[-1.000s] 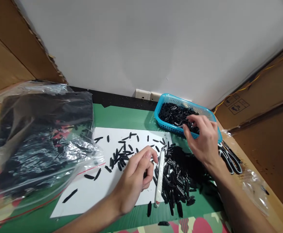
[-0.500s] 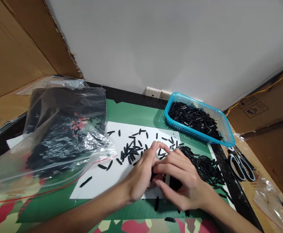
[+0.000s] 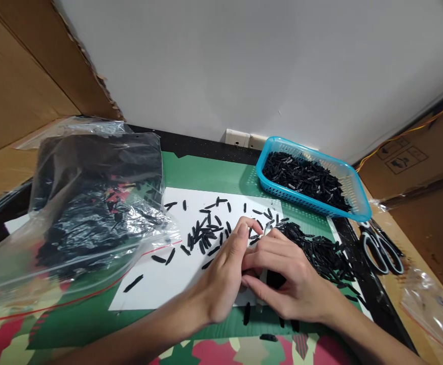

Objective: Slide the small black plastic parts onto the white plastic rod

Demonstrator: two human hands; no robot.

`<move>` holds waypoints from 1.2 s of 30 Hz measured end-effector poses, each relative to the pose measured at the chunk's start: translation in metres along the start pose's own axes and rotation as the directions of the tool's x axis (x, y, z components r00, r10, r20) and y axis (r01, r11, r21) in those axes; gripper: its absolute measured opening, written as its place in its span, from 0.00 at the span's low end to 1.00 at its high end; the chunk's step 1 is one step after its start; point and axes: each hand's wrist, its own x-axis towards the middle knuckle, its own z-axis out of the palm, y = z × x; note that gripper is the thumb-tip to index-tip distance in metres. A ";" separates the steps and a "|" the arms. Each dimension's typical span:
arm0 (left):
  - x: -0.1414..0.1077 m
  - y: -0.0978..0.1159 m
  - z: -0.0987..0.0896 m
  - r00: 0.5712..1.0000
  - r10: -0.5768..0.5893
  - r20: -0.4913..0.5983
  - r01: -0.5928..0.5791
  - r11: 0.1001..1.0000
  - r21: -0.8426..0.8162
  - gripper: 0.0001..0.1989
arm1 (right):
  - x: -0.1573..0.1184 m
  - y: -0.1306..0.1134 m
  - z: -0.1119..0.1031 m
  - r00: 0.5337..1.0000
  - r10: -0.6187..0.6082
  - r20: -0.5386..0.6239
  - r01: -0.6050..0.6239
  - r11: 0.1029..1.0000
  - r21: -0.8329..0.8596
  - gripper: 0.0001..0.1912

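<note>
My left hand [image 3: 227, 274] and my right hand [image 3: 290, 279] meet over the near right part of a white sheet [image 3: 153, 289]. The fingers of both are curled and pressed together, and what they pinch is hidden between them. A black item with a pale edge shows partly under my right palm. Short black strips [image 3: 202, 235] lie scattered on the sheet, left of and beyond my hands. A denser pile of black strips [image 3: 324, 256] is just right of my right hand. A few more lie in front, below my hands.
A blue basket [image 3: 312, 200] of black strips stands at the back right. Scissors [image 3: 381, 251] and a small plastic bag [image 3: 427, 304] lie to the right. A large clear zip bag [image 3: 100, 228] with black contents covers the left. Behind are a wall socket [image 3: 237, 138] and cardboard [image 3: 20, 66].
The view has shifted slightly. My hands stay together, with the fingertips a little closer, and the dark thing seen between them before is now hidden.
</note>
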 end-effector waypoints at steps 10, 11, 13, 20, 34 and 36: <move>0.004 -0.003 -0.003 0.986 -0.164 -0.016 0.157 0.967 -0.201 0.25 | -0.002 0.003 -0.004 0.972 0.132 -0.194 -0.110 0.987 0.119 0.03; 0.004 -0.002 -0.004 0.988 -0.153 -0.010 0.147 0.962 -0.231 0.24 | -0.002 0.005 -0.006 0.957 0.156 -0.244 -0.128 0.984 0.127 0.03; 0.004 -0.001 -0.004 0.997 -0.080 0.018 0.082 0.963 -0.256 0.23 | -0.003 0.007 -0.009 0.931 0.180 -0.317 -0.144 0.981 0.132 0.03; -0.001 0.002 -0.003 0.994 0.096 0.059 -0.082 0.973 -0.217 0.20 | -0.004 0.010 -0.014 0.919 0.120 -0.376 -0.079 0.989 0.123 0.05; 0.006 -0.006 -0.007 0.991 0.127 0.044 -0.115 0.973 -0.200 0.22 | -0.002 0.016 -0.019 0.937 0.150 -0.315 -0.120 0.987 0.111 0.03; 0.005 -0.005 -0.007 0.989 0.144 0.029 -0.136 0.972 -0.190 0.21 | -0.002 0.016 -0.019 0.941 0.156 -0.300 -0.126 0.985 0.116 0.03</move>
